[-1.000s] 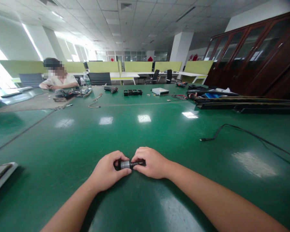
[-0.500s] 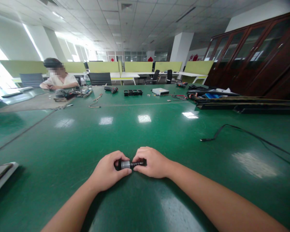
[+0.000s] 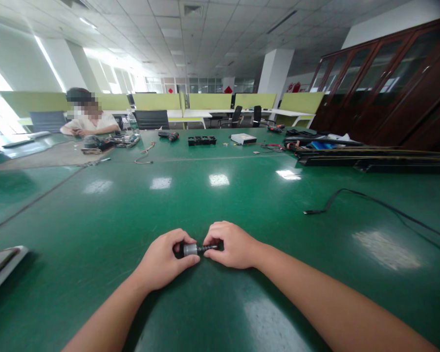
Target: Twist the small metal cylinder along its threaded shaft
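Observation:
A small silver cylinder with black ends (image 3: 190, 249) lies level just above or on the green tabletop (image 3: 220, 205). My left hand (image 3: 165, 259) grips its left end between thumb and fingers. Out of its right side runs a thin dark shaft, ringed like a spring or thread (image 3: 207, 248). Thumb and fingertips of my right hand (image 3: 234, 247) close round this shaft. Part of the shaft's tip sits inside the curl of that hand, so the exact contact is hard to see.
A black cable (image 3: 352, 191) curves over the right side. A white-edged device (image 3: 7, 264) stands at the left edge. Farther back are a power drill (image 3: 168, 136), a black slotted part (image 3: 202, 141), a white box (image 3: 243, 139) and long black bars (image 3: 352, 156). A person (image 3: 90, 122) sits at far left.
My right hand has shifted very slightly to the right and up along the shaft. The left hand and the silver cylinder have stayed in place.

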`<action>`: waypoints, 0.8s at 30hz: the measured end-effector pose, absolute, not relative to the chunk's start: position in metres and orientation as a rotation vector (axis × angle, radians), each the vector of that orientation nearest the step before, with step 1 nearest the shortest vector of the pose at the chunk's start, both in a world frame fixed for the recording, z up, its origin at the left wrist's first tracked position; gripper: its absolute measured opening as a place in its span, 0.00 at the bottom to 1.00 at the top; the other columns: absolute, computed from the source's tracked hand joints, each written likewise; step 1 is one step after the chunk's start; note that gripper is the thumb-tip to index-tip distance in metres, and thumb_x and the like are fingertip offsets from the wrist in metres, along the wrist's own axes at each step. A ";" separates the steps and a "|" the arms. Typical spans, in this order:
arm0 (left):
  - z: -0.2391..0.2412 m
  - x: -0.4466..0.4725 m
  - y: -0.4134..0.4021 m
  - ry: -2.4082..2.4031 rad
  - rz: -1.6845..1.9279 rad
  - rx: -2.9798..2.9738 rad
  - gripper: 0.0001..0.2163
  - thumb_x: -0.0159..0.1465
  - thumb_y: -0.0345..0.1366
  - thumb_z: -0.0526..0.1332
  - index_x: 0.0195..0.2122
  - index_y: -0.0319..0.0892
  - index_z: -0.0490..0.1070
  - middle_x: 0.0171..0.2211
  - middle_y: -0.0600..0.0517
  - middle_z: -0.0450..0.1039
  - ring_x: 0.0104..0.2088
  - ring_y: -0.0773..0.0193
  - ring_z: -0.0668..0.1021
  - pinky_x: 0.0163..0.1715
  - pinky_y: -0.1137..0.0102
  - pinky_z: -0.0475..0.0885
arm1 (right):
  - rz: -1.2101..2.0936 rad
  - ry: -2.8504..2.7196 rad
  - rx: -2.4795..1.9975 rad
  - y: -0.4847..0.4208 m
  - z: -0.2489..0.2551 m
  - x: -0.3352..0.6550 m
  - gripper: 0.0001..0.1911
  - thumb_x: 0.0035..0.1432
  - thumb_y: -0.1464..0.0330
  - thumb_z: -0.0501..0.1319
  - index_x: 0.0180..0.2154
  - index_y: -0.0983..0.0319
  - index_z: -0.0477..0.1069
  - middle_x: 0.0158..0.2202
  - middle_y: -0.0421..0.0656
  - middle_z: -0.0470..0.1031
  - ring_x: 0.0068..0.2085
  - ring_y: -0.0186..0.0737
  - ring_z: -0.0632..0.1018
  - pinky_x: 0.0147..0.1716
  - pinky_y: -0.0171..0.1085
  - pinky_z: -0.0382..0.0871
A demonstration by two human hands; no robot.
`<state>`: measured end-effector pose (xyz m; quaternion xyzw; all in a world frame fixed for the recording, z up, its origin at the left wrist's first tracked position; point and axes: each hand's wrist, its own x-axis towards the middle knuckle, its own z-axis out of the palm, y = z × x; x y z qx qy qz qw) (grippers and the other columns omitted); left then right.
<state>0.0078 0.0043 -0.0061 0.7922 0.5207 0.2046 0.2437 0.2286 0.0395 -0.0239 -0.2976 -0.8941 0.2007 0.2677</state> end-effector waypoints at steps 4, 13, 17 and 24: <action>-0.006 0.009 0.006 1.425 0.555 2.168 0.09 0.56 0.40 0.67 0.36 0.43 0.75 0.32 0.54 0.74 0.32 0.61 0.73 0.33 0.70 0.64 | 0.538 -2.405 -0.816 0.039 -0.023 0.229 0.04 0.50 0.72 0.67 0.31 0.63 0.74 0.27 0.38 0.73 0.32 0.36 0.73 0.36 0.36 0.63; -0.006 0.008 0.005 1.420 0.560 2.166 0.09 0.56 0.40 0.67 0.36 0.43 0.75 0.32 0.54 0.73 0.32 0.61 0.73 0.32 0.70 0.64 | 0.535 -2.393 -0.816 0.041 -0.025 0.231 0.05 0.49 0.71 0.68 0.29 0.63 0.74 0.26 0.38 0.73 0.31 0.35 0.72 0.35 0.35 0.63; -0.007 0.007 0.005 1.417 0.564 2.164 0.09 0.57 0.40 0.67 0.36 0.43 0.75 0.32 0.54 0.73 0.32 0.61 0.73 0.33 0.70 0.64 | 0.539 -2.389 -0.833 0.041 -0.025 0.232 0.05 0.48 0.72 0.69 0.28 0.63 0.74 0.26 0.38 0.72 0.30 0.35 0.72 0.35 0.35 0.63; -0.007 0.008 0.006 1.421 0.558 2.166 0.09 0.57 0.41 0.66 0.36 0.43 0.75 0.31 0.54 0.73 0.32 0.61 0.73 0.32 0.70 0.64 | 0.533 -2.398 -0.842 0.043 -0.026 0.236 0.05 0.47 0.72 0.68 0.28 0.62 0.73 0.26 0.38 0.73 0.30 0.35 0.72 0.34 0.35 0.63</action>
